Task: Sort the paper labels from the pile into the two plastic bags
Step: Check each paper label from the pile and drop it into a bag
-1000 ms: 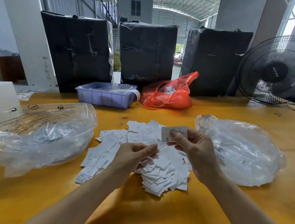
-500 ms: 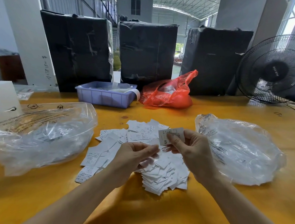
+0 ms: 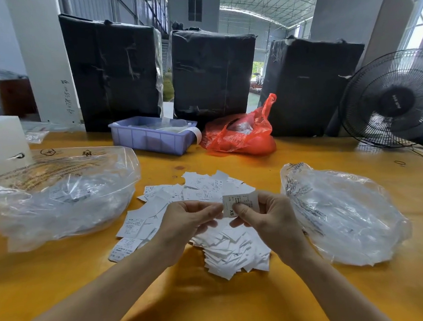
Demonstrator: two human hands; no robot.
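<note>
Item: XS label (image 3: 239, 205), pinched in your right hand (image 3: 268, 221) above the pile (image 3: 210, 226) at mid-bench, print up for reading; left hand (image 3: 185, 225) loosely curled, apparently empty.

Table (image 3: 242, 310): wood, yellow-orange, smooth with a soft sheen.
Labels in the pile (image 3: 227, 250): thin white paper, matt, black print.
Left plastic bag (image 3: 64, 204) and right plastic bag (image 3: 346, 215): clear film, glossy, crinkled, printed with dark text.
Tray (image 3: 150, 139): lilac moulded plastic, smooth, ribbed walls.
Red bag (image 3: 241, 135): thin glossy plastic, creased.
Three bales (image 3: 112, 72): black plastic wrap, wrinkled, dull shine.
Fan (image 3: 395, 100): black wire grille.
</note>
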